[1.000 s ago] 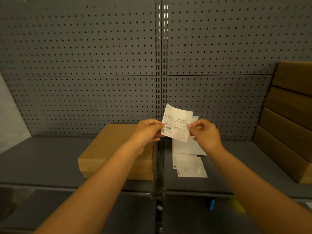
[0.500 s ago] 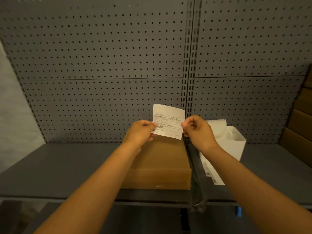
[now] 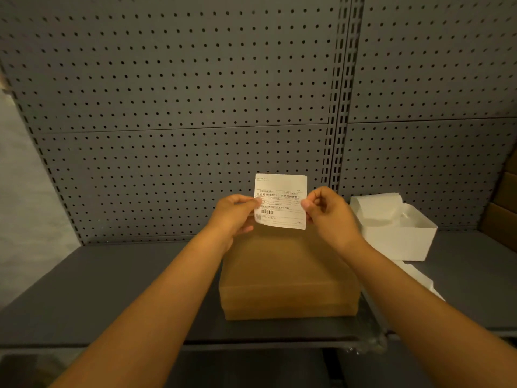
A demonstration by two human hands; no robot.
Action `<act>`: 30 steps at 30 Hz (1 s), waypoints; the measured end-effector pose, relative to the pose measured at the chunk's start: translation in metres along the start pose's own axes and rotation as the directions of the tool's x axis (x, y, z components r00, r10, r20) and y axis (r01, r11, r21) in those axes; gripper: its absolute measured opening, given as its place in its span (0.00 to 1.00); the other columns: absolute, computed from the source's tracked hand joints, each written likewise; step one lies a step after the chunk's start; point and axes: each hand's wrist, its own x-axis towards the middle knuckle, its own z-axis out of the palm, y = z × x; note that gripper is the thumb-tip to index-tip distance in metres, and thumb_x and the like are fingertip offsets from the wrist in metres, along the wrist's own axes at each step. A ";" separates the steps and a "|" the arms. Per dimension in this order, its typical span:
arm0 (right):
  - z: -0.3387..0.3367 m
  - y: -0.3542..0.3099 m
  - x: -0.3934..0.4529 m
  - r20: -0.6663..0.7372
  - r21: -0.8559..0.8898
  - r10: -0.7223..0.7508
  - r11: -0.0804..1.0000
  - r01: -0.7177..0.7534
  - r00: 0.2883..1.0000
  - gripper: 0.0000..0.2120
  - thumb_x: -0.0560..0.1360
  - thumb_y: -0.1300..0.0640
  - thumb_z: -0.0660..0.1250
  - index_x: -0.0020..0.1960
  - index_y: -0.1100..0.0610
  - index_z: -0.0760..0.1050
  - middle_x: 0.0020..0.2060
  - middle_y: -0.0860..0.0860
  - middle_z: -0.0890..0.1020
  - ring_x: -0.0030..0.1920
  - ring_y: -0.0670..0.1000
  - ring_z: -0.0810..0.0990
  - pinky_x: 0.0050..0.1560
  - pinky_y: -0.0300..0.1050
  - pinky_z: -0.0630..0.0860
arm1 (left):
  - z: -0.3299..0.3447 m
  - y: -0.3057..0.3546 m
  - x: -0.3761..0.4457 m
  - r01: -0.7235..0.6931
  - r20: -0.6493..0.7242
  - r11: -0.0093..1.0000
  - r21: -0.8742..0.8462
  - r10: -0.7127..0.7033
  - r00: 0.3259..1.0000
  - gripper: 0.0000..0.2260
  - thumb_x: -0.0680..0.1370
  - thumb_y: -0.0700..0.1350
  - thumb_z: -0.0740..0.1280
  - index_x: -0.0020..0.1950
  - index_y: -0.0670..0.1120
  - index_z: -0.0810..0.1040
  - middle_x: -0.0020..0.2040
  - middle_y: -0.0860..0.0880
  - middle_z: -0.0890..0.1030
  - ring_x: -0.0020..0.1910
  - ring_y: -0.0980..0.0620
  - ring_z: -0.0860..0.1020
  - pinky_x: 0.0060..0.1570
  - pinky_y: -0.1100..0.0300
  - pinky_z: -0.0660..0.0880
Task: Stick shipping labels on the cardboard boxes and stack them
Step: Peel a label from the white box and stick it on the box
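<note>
A white shipping label (image 3: 281,200) with printed text and a barcode is held upright in the air above the far end of a flat brown cardboard box (image 3: 288,278). My left hand (image 3: 237,214) pinches the label's left edge. My right hand (image 3: 327,211) pinches its right edge. The box lies flat on the grey shelf (image 3: 112,289), right below both hands. Its top face shows no label; the far part is hidden behind my hands.
A white open box (image 3: 397,233) with white paper in it stands on the shelf to the right, with loose white sheets (image 3: 419,278) in front of it. Brown cardboard boxes (image 3: 500,219) are stacked at the far right edge. A grey pegboard (image 3: 195,107) forms the back wall.
The view has swung left, so the cardboard box now lies centred under my hands. Both hands keep hold of the label, now squarer to the box.
</note>
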 end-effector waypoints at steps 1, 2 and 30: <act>0.000 -0.001 0.001 0.018 0.000 0.005 1.000 -0.005 1.000 0.08 0.78 0.55 0.64 0.40 0.52 0.70 0.43 0.55 0.81 0.48 0.54 0.81 0.50 0.51 0.81 | -0.002 0.000 0.001 -0.007 0.004 1.000 0.001 0.007 1.000 0.10 0.77 0.46 0.68 0.55 0.44 0.78 0.50 0.49 0.84 0.48 0.53 0.82 0.50 0.57 0.79; 0.001 -0.001 0.002 0.034 0.001 0.010 1.000 -0.010 0.999 0.08 0.78 0.55 0.64 0.40 0.52 0.70 0.43 0.55 0.81 0.48 0.55 0.81 0.51 0.52 0.80 | -0.004 0.000 0.003 -0.017 -0.001 1.000 0.005 0.017 1.000 0.10 0.77 0.46 0.69 0.55 0.43 0.79 0.50 0.49 0.84 0.49 0.53 0.82 0.48 0.59 0.78; -0.002 0.027 0.027 0.228 -0.157 0.328 0.942 -0.297 0.917 0.12 0.78 0.58 0.64 0.37 0.57 0.70 0.36 0.51 0.80 0.40 0.47 0.78 0.37 0.36 0.73 | 0.004 -0.018 0.024 0.138 0.008 0.988 0.069 -0.139 0.990 0.04 0.75 0.38 0.70 0.49 0.39 0.80 0.48 0.45 0.84 0.41 0.54 0.80 0.36 0.67 0.80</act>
